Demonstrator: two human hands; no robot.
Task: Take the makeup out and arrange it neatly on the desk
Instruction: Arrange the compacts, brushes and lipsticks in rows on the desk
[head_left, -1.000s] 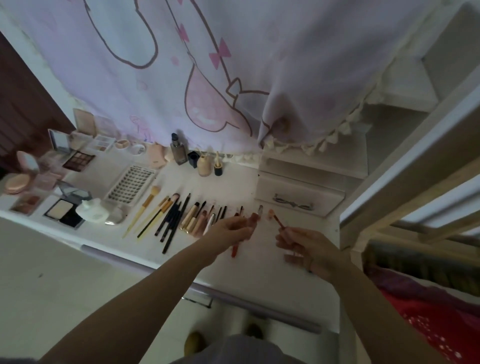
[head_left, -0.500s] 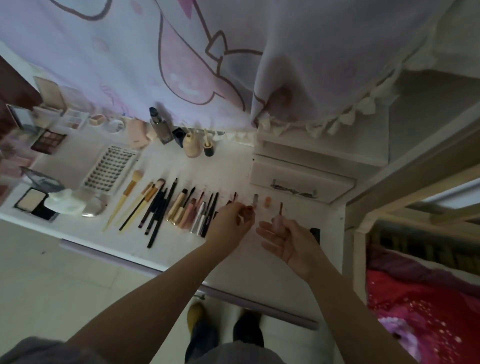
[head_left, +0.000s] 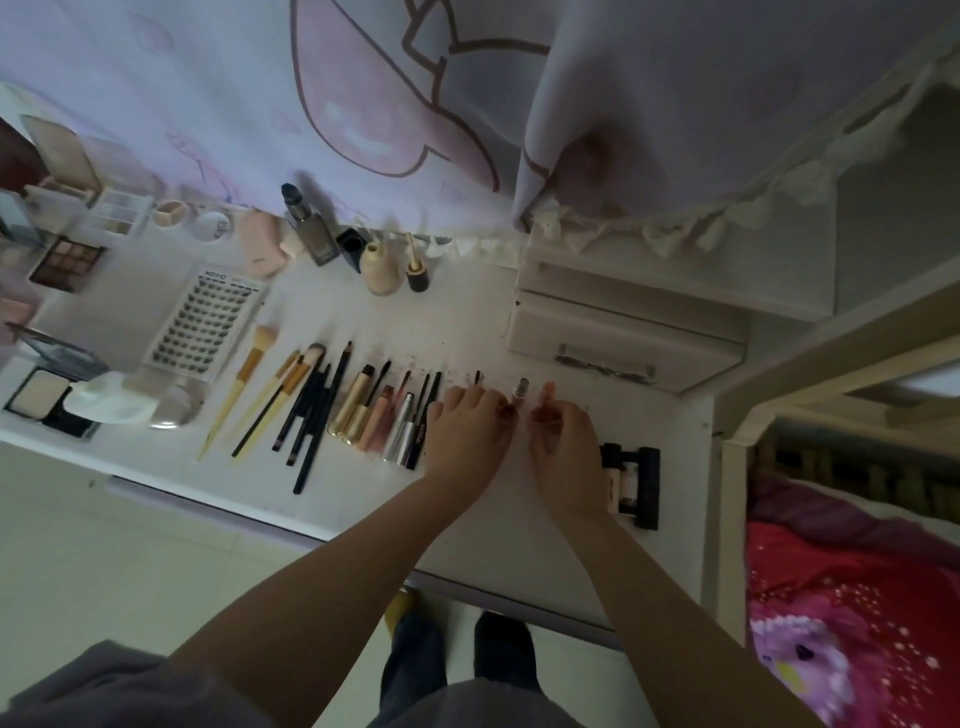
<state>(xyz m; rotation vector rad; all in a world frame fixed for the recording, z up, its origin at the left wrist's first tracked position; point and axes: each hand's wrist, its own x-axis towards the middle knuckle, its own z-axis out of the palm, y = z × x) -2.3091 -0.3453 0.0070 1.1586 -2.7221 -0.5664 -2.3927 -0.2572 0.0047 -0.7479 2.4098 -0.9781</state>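
The white tabletop (head_left: 467, 322) holds a long row of makeup. Near its left edge lie open powder cases: a brown palette (head_left: 67, 258) and a black compact (head_left: 44, 402) with a pale square pan. Next to them sits a white lash tray (head_left: 205, 317) with rows of small dark lashes. Then come the brushes (head_left: 291, 400), side by side, some with yellow wood handles and some thin and black. After them lie gold, pink and silver tubes (head_left: 382, 415), all pointing toward the back edge.

Along the back edge stand a dark glass bottle (head_left: 309, 228), a round tan bottle (head_left: 382, 265) and a pink sponge (head_left: 262, 247).

Both hands are near the front edge, at the right end of the row. The left hand (head_left: 465, 431) is curled and pinches a small reddish-brown lip tube (head_left: 506, 412) at its fingertips. The right hand (head_left: 563, 441) is curled too and holds a little orange-pink tube (head_left: 546, 395) whose tip pokes out past the fingers. Between the two hands lies a clear tube (head_left: 520, 389) with a silver cap, flat on the tabletop.

Just right of the right hand lie two black tubes (head_left: 636, 483) with pale middles. A white drawer box (head_left: 623, 332) sits at the back right corner.
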